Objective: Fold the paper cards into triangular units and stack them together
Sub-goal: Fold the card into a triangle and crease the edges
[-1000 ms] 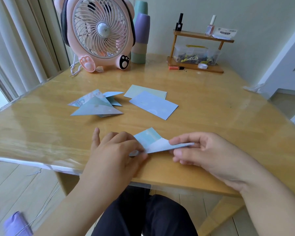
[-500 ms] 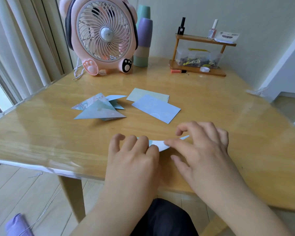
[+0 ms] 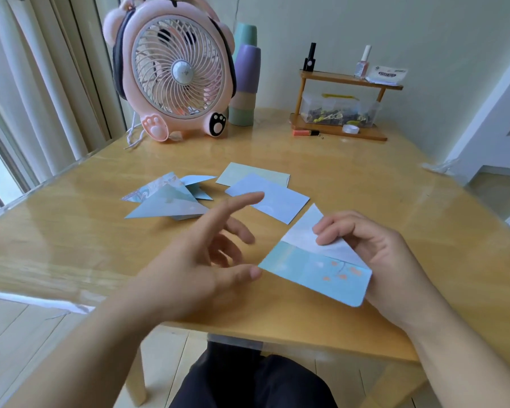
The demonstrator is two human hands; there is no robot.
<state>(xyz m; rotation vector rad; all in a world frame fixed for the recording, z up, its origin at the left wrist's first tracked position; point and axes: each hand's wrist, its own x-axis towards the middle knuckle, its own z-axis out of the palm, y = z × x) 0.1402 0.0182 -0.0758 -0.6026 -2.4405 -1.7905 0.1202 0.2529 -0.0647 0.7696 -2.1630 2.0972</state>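
Right hand (image 3: 386, 260) pinching the blue card (image 3: 315, 266) (one corner folded over, white back showing), held up just above the near edge of the table (image 3: 71, 245). Left hand (image 3: 200, 260) spread wide and loose beside it, holding nothing. Folded triangles (image 3: 165, 201) and flat cards (image 3: 268, 195) farther back.

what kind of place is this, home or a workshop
Most likely a home, a table by a window used for crafts: a pink animal-shaped desk fan, nail polish bottles on a small wooden shelf, and curtains at the left.
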